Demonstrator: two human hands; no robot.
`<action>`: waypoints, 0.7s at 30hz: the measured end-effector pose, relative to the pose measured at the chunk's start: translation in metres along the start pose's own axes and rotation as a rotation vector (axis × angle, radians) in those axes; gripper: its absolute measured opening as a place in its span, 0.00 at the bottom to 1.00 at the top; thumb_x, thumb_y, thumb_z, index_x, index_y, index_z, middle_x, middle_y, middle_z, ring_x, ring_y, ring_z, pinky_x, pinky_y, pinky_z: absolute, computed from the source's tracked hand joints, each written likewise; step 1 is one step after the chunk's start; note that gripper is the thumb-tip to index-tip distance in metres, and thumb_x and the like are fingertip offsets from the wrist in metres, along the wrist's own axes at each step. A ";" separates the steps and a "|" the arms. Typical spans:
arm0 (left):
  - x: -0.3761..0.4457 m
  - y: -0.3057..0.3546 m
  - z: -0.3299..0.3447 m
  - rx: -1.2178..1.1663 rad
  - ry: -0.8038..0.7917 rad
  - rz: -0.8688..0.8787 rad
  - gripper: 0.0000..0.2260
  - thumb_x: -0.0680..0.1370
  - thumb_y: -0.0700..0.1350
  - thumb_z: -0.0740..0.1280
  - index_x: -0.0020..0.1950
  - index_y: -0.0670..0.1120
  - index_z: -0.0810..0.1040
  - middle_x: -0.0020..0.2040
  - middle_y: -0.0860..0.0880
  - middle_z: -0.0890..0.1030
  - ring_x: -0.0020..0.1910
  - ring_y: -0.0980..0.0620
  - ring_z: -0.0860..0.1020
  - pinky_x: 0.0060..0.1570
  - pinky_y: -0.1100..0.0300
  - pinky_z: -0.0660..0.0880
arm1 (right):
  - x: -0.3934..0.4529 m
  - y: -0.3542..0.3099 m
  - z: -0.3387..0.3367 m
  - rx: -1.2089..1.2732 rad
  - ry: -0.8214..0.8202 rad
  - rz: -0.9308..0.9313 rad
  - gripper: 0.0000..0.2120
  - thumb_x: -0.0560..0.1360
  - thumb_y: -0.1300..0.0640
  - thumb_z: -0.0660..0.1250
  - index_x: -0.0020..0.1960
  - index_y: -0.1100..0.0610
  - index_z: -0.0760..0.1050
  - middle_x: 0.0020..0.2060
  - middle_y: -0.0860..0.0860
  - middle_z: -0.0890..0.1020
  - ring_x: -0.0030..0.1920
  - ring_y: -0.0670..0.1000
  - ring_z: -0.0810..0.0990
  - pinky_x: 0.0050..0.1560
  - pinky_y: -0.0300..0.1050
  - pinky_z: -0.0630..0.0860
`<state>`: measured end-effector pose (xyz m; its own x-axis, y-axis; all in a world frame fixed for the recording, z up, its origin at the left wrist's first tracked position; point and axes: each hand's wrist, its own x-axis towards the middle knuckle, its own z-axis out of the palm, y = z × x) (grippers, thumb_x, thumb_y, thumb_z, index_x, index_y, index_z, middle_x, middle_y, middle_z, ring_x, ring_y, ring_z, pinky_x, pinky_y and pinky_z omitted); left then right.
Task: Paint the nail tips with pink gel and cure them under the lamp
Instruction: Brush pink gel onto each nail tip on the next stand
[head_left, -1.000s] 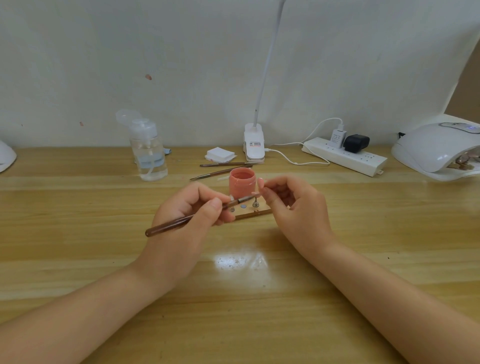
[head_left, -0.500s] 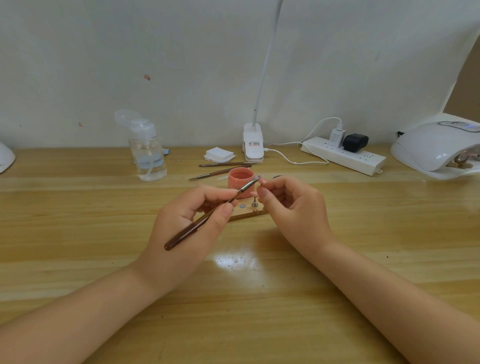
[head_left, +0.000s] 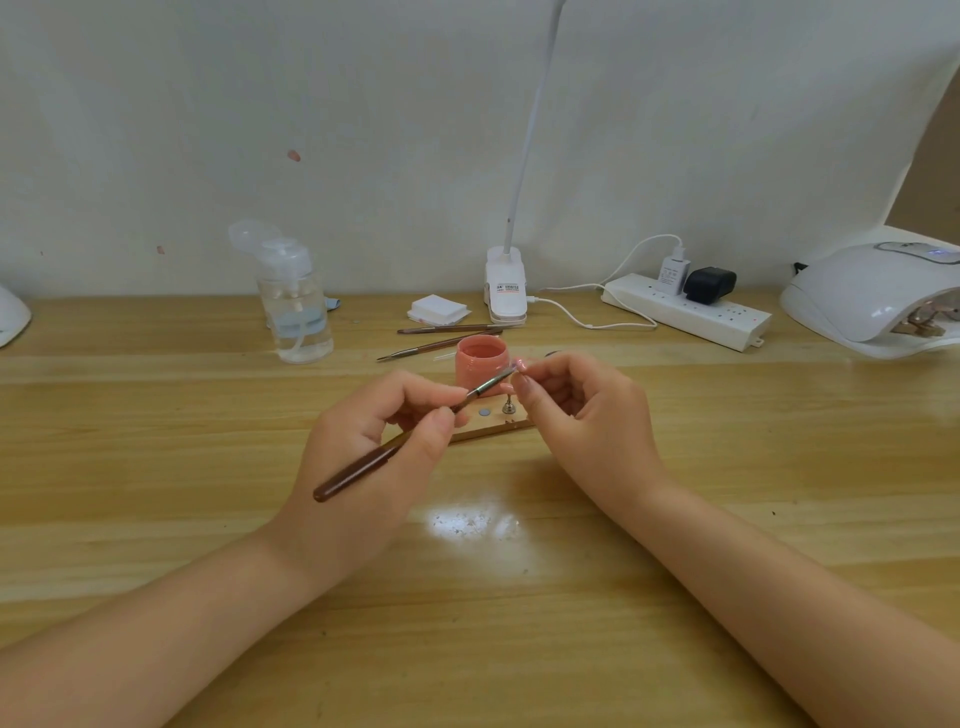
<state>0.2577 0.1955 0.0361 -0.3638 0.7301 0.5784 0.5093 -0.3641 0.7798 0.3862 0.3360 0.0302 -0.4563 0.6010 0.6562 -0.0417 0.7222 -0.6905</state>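
Note:
My left hand (head_left: 374, 447) grips a brown-handled brush (head_left: 363, 465), its bristles raised to a small pink nail tip (head_left: 521, 365). My right hand (head_left: 582, 415) pinches that nail tip between thumb and fingers, just in front of the open pink gel jar (head_left: 480, 361). Below the hands lies a wooden nail-tip stand (head_left: 493, 428) with a metal peg (head_left: 508, 406); my left hand hides its left part. The white curing lamp (head_left: 878, 296) sits at the far right with nail tips on a holder inside its mouth.
A clear pump bottle (head_left: 296, 306) stands at back left. Two spare brushes (head_left: 441, 338), a stack of white pads (head_left: 438, 309), a clip desk lamp (head_left: 506, 291) and a power strip (head_left: 685, 312) with cables lie along the back of the wooden table.
My left hand swung the brush tip up from the stand to the nail tip, the handle end dropping lower. My right hand has barely moved, still pinching the tip.

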 end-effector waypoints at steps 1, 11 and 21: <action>0.000 0.000 -0.001 -0.007 0.015 0.001 0.07 0.74 0.51 0.64 0.48 0.56 0.81 0.45 0.50 0.85 0.47 0.51 0.82 0.49 0.61 0.77 | 0.000 0.001 0.000 -0.004 0.009 0.002 0.09 0.74 0.64 0.70 0.43 0.50 0.77 0.33 0.33 0.81 0.34 0.40 0.79 0.37 0.31 0.75; 0.001 0.001 0.003 -0.098 0.045 -0.035 0.09 0.75 0.51 0.64 0.49 0.49 0.81 0.44 0.50 0.85 0.46 0.55 0.83 0.47 0.65 0.77 | 0.001 0.003 0.000 -0.056 0.031 -0.009 0.02 0.74 0.63 0.71 0.45 0.58 0.80 0.34 0.45 0.80 0.37 0.45 0.79 0.38 0.36 0.76; 0.002 0.002 0.000 -0.018 0.070 0.024 0.07 0.77 0.52 0.64 0.50 0.58 0.80 0.46 0.54 0.85 0.48 0.55 0.83 0.48 0.63 0.78 | 0.002 0.004 0.000 -0.088 0.045 -0.039 0.03 0.74 0.64 0.71 0.46 0.58 0.80 0.35 0.40 0.79 0.37 0.39 0.78 0.39 0.28 0.71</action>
<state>0.2581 0.1965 0.0383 -0.4058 0.6792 0.6115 0.5044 -0.3916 0.7696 0.3853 0.3403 0.0289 -0.4158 0.5854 0.6960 0.0211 0.7713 -0.6362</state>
